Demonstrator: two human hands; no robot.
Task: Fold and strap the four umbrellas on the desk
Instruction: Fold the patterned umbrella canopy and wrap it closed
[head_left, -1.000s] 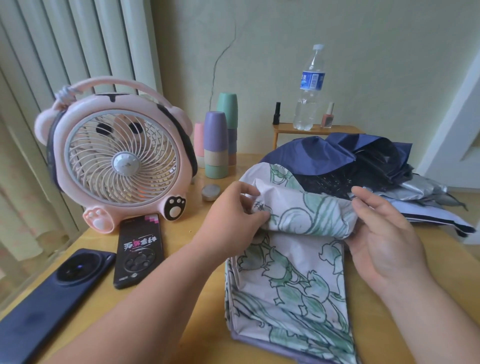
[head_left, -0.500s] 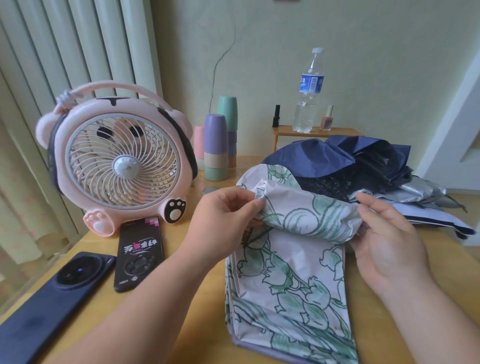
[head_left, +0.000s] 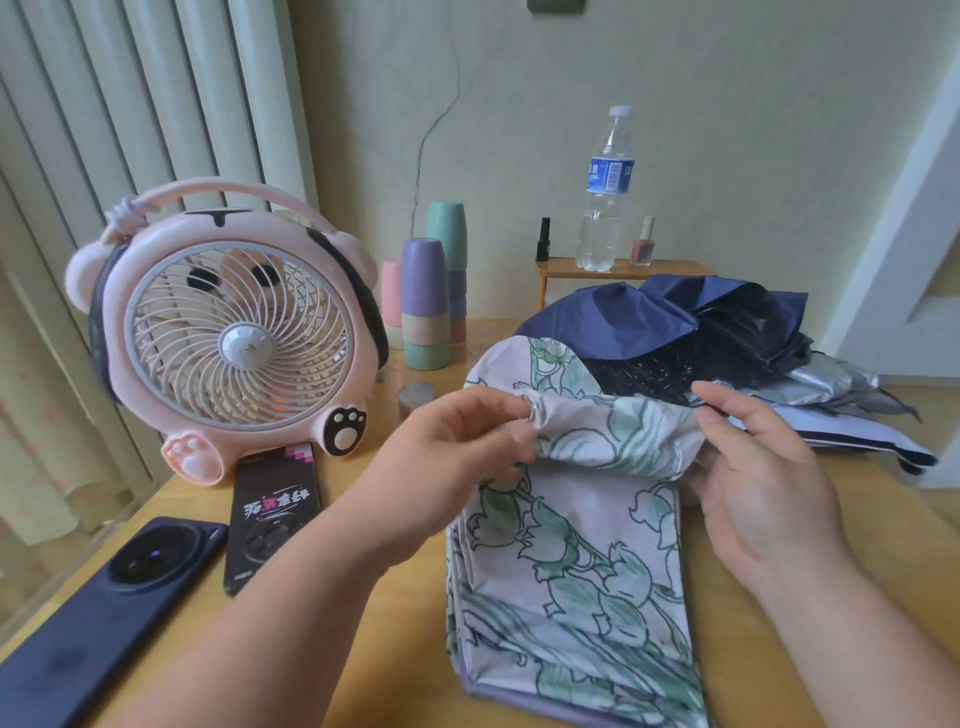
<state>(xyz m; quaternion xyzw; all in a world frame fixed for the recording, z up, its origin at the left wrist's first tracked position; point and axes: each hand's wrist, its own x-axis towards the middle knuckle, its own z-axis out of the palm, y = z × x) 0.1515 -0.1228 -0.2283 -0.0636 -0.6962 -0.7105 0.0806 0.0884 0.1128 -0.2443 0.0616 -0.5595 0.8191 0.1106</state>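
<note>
A white umbrella with green flower print (head_left: 576, 561) lies on the wooden desk (head_left: 405, 649) in front of me, its cloth flattened in layers with the far end rolled over. My left hand (head_left: 462, 452) pinches the left end of that rolled fold. My right hand (head_left: 753, 478) holds the right end, thumb on top and fingers under the cloth. Behind it lie a navy umbrella (head_left: 649, 322) with a dark lining and a silver-and-white umbrella (head_left: 841, 410), both loose and crumpled.
A pink desk fan (head_left: 228, 338) stands at the left. Two phones (head_left: 270, 514) (head_left: 109, 613) lie before it. Stacked pastel cups (head_left: 431, 301) and a small round tin (head_left: 415, 395) sit behind. A small shelf (head_left: 618, 270) holds a water bottle (head_left: 605, 192) and nail polish.
Both hands have lifted the rolled far end of the flower-print cloth a little and drawn it toward me; the left hand's pinch shifted along the fold's left edge.
</note>
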